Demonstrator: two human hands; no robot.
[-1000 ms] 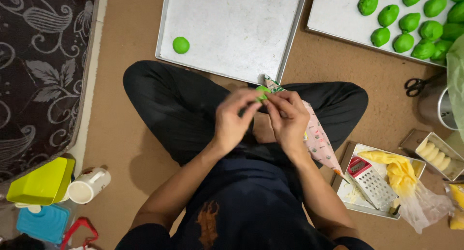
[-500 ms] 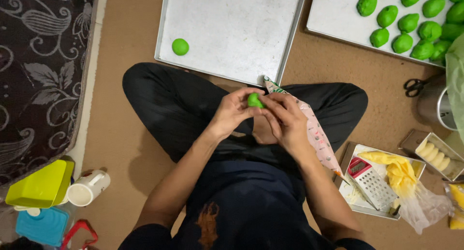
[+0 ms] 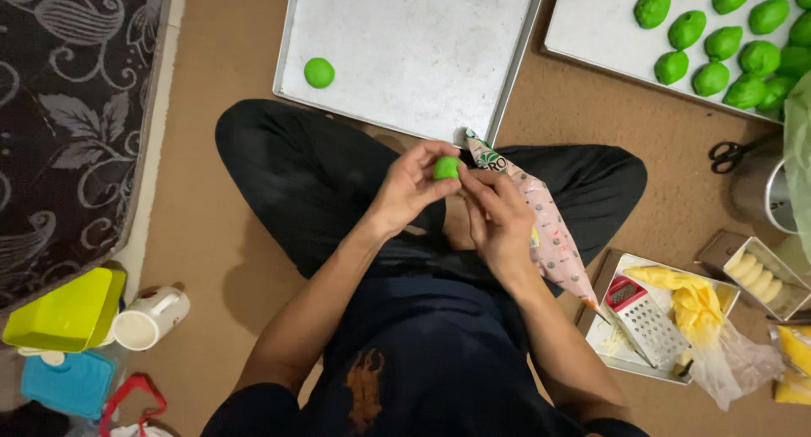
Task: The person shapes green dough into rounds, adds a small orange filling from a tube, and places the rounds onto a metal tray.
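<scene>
Green dough ball (image 3: 446, 168) pinched between left hand (image 3: 407, 186) and right hand (image 3: 497, 217) fingertips, above crossed legs. Piping bag (image 3: 541, 226) lies just right. Baking tray (image 3: 422, 57) edge just beyond, mostly bare.

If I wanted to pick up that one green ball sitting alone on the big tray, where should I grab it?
Take the green ball from straight above, fingertips on two opposite sides of its round middle. It sits alone on the flat tray, nothing close by, so any side is free. It looks like soft dough, probably easy to dent, so keep the grip gentle.
</scene>
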